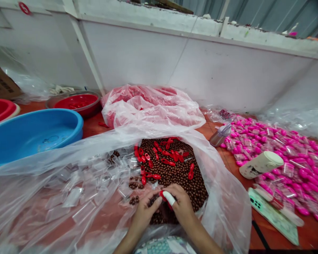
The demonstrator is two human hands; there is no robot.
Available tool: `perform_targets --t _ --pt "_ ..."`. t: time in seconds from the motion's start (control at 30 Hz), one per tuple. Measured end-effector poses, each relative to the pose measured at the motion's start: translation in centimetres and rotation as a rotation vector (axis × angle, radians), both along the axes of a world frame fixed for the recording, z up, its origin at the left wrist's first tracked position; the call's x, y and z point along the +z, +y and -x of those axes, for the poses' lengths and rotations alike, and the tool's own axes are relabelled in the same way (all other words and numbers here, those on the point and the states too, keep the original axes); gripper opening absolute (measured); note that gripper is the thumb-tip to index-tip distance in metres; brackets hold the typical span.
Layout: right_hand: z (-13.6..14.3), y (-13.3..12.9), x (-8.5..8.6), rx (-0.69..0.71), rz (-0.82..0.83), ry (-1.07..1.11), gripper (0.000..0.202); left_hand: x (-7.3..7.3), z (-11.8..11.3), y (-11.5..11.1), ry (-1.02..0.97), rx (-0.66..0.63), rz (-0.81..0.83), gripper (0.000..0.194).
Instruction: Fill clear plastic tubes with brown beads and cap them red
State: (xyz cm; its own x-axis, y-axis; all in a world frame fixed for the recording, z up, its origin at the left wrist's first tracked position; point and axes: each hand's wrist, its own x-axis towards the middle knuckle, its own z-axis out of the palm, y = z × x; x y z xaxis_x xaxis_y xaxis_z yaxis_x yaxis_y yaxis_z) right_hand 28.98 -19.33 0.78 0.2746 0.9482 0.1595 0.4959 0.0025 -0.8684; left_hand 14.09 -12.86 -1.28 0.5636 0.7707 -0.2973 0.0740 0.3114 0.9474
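My right hand is closed on a small red plastic piece, and a white cover wraps its thumb. Close beside it, my left hand has its fingers curled in, with dark brown beads showing by the thumb; what it grips is hidden. Both hands are just above a pile of brown beads on clear plastic sheeting. Several loose red spoon-shaped pieces lie on the beads. Clear plastic cases are spread on the sheeting to the left.
A blue basin and a red basin stand at left. Behind the beads sits a plastic bag of red pieces. Pink-and-clear pieces are heaped at right, near a cream cylinder, a bottle and a phone.
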Motion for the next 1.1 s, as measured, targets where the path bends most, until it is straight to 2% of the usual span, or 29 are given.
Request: perform_targets --t 0.1,0.27,0.33,0.4,0.47,0.53,0.57,0.63,0.7,0.77,0.9,0.97,1.1 --pt "0.5 -0.4 0.2 0.068 0.009 0.040 0.027 -0.1 0.1 -0.1 0.000 -0.010 0.002 0.038" --pt "-0.1 -1.4 0.6 0.260 0.004 -0.254 0.052 0.0 -0.2 -0.3 -0.092 0.037 0.016 0.036" --pt "-0.3 -1.7 0.4 0.264 0.023 -0.261 0.066 0.3 -0.4 -0.4 -0.129 0.047 0.062 0.039" --pt "-0.6 -2.0 -0.1 0.173 0.065 -0.131 0.075 0.8 -0.7 -0.6 -0.143 0.074 0.124 0.043" --pt "-0.8 -2.3 -0.7 0.032 0.137 0.077 0.063 1.2 -0.8 -0.7 -0.159 0.119 0.149 0.045" --pt "-1.2 -2.5 -1.2 -0.063 0.238 0.284 0.032 1.4 -0.8 -0.7 -0.179 0.149 0.141 0.044" --pt "-1.3 -2.7 -1.4 -0.080 0.279 0.366 0.022 1.4 -0.8 -0.7 -0.185 0.149 0.135 0.043" --pt "-1.6 -2.9 -1.6 -0.107 0.313 0.470 0.022 1.5 -0.7 -0.8 -0.190 0.128 0.115 0.038" --pt "-1.7 -2.9 -1.4 -0.154 0.280 0.482 0.028 1.6 -0.7 -0.8 -0.192 0.094 0.087 0.032" --pt "-1.5 -2.8 -1.0 -0.141 0.208 0.390 0.035 1.7 -0.7 -1.0 -0.191 0.060 0.067 0.029" --pt "-0.7 -2.4 -0.5 0.100 0.078 -0.037 0.064 2.1 -0.7 -1.3 -0.206 0.018 0.095 0.033" --pt "-0.3 -2.2 -0.6 0.150 0.039 -0.231 0.077 2.1 -0.6 -1.4 -0.224 0.013 0.132 0.037" --pt "0.2 -2.0 -1.2 0.133 -0.044 -0.415 0.070 2.1 -0.6 -1.4 -0.239 0.051 0.195 0.045"
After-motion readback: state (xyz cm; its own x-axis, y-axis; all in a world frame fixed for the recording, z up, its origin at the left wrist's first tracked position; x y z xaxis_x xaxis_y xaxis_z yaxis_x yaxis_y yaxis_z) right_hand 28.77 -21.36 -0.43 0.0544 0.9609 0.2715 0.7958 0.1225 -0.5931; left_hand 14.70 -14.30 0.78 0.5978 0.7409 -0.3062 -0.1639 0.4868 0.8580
